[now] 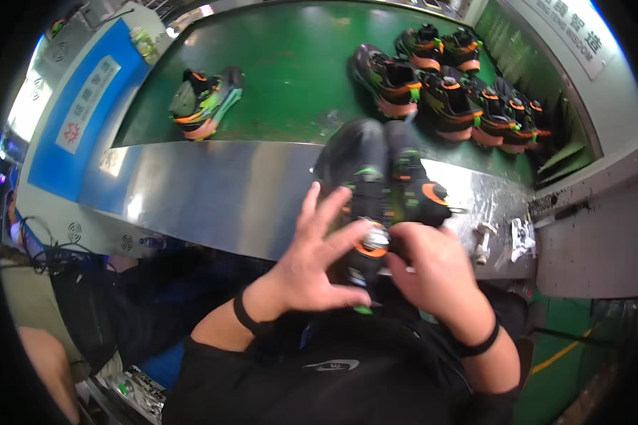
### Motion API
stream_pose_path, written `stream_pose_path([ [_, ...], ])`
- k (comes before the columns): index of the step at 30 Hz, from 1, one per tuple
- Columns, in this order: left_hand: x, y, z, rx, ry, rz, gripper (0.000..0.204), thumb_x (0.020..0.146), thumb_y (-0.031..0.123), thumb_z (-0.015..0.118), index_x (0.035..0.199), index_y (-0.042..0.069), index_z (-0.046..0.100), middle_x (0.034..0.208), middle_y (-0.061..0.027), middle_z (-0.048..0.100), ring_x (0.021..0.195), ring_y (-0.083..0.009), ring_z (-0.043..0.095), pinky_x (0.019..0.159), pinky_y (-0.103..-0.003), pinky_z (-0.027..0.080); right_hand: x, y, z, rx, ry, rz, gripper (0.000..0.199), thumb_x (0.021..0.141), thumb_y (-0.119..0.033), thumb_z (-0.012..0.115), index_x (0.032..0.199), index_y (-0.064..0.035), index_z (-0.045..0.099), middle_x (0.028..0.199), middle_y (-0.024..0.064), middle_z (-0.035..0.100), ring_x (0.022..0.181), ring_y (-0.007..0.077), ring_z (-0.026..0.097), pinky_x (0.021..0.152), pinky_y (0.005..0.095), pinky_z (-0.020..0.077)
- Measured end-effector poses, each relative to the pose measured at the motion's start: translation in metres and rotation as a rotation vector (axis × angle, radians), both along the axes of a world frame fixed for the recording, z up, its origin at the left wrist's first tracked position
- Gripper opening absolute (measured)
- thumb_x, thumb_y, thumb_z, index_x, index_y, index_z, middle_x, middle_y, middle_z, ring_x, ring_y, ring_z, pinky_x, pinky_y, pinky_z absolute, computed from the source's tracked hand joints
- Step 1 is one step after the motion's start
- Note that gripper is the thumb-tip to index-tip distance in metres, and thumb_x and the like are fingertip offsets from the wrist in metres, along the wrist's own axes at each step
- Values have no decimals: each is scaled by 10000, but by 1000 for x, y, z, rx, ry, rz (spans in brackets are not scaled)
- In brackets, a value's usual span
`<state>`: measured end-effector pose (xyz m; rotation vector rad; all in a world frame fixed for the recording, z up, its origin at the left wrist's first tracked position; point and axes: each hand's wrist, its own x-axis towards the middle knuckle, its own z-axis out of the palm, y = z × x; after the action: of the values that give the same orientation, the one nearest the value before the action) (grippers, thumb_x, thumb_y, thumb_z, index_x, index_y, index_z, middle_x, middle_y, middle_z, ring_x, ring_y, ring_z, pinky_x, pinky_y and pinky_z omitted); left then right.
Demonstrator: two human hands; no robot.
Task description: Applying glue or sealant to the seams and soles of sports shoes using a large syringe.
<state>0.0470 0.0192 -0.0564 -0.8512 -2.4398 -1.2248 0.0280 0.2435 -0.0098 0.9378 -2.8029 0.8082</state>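
Note:
Two black sneakers with green and orange trim lie side by side at the metal edge in front of me, toes pointing away. On the left sneaker (365, 145), a round silver and orange dial (373, 239) sits near the ankle opening. My left hand (312, 258) rests along this shoe's left side, fingers spread, with a fingertip by the dial. At the dial's right side, my right hand (436, 269) is closed, thumb and fingers pinching a dark part of the shoe. What exactly the pinch holds is partly hidden. The right sneaker (407, 166) lies just beyond my right hand, untouched by the left.
Several similar sneakers (450, 103) stand at the right of the green work surface (290, 64). Another sneaker (205, 103) is at its left. A metal strip (213, 184) runs along the near edge. A small metal fitting (484, 241) and a white crumpled piece (522, 239) lie right.

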Motion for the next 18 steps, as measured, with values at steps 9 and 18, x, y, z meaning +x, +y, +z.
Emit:
stream_pose_path([
  [9,-31,-29,-40,333,-306,172,612,717,-145,533,1309,-8,467,1400,-159,385,1301,-282,425,1057,-386,397,19,27,-7,-210,94,123,502,655,-227,805,1089,-54,621,1182,135,555,1069,347,502,914,441,411],
  [18,-33,-19,8,322,-310,110,692,711,98,503,1376,-52,381,1424,-199,383,1363,-296,348,1135,-428,233,-25,184,-66,161,123,-365,685,634,-306,819,1215,-37,576,1121,159,529,1028,349,517,914,411,425],
])
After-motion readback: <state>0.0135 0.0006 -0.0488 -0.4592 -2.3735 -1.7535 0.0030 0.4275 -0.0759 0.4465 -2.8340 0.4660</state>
